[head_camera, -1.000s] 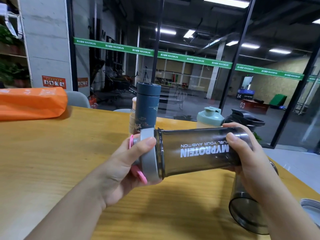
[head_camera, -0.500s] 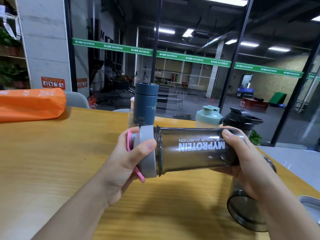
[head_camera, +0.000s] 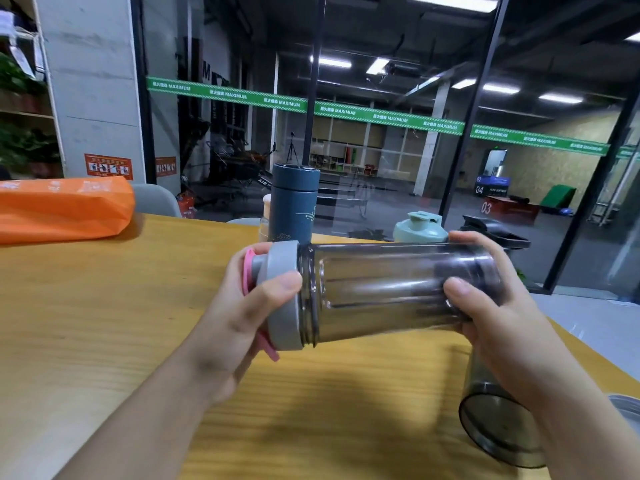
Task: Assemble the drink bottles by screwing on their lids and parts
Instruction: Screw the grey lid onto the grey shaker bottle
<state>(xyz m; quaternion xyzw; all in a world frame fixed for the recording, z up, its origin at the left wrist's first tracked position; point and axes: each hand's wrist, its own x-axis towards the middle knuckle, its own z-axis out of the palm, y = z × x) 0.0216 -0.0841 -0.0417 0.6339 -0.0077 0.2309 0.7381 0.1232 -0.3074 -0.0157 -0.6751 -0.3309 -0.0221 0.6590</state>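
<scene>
I hold a smoky transparent shaker bottle (head_camera: 381, 292) on its side above the wooden table (head_camera: 104, 323). My left hand (head_camera: 239, 317) grips its grey lid (head_camera: 282, 296), which has a pink flap at the end. My right hand (head_camera: 491, 306) is wrapped round the bottle's base end. Between the lid and the body a band of bare thread shows. A second smoky cup (head_camera: 498, 424) lies on the table under my right wrist.
At the table's far edge stand a dark blue flask (head_camera: 294, 206), a mint-green lidded bottle (head_camera: 420, 230) and a black-lidded shaker (head_camera: 498, 233). An orange bag (head_camera: 62, 209) lies at the far left. A grey lid rim (head_camera: 627, 407) shows at the right edge.
The bottle has turned in my hands: the white lettering that faced me is out of sight. My right thumb now lies across the body's near side.
</scene>
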